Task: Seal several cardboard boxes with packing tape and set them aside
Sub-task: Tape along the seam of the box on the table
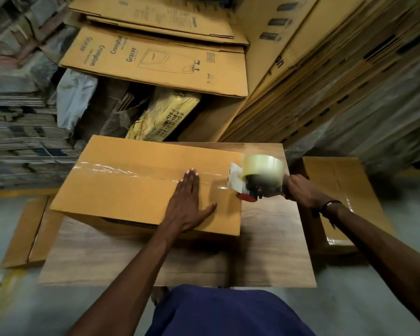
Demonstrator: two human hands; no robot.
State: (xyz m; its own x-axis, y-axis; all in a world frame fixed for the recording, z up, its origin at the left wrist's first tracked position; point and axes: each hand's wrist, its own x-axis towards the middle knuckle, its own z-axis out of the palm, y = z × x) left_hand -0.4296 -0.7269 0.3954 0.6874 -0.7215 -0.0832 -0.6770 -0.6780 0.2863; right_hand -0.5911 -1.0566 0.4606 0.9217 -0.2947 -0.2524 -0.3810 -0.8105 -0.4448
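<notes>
1. Cardboard box point(131, 180) sits on a wood-grain counter point(180, 260), towards its far left part. Top flaps are closed and meet along a centre seam.
2. A strip of clear packing tape point(121, 169) runs along that seam from the box's left edge towards the right; it looks wrinkled and glossy.
3. Left hand point(188, 204) lies flat, palm down, on the box top near the right end. Fingers are straight and held together, thumb spread out to the side; fingertips rest on the taped seam.
4. Right hand point(301, 190) grips the handle of a tape dispenser point(252, 183), fingers curled round it. A dark band circles the right wrist.
5. Dispenser is at the box's right end, its red base and white guard low against the box edge. It carries a roll of clear tape point(263, 165), blurred.
6. A taped box point(342, 197) sits lower, right of the counter, clear tape visible on its top; the right forearm partly covers it.
7. A flattened carton point(31, 229) lies on the floor at the counter's left.
8. Beyond the counter: flat printed cartons point(153, 61) marked "Crompton" and "Gracee", a yellow plastic-wrapped bundle point(165, 115) beneath them, and tall stacks of flat cardboard point(337, 81) leaning at the right.
9. The person's blue garment point(226, 311) fills the bottom edge.
</notes>
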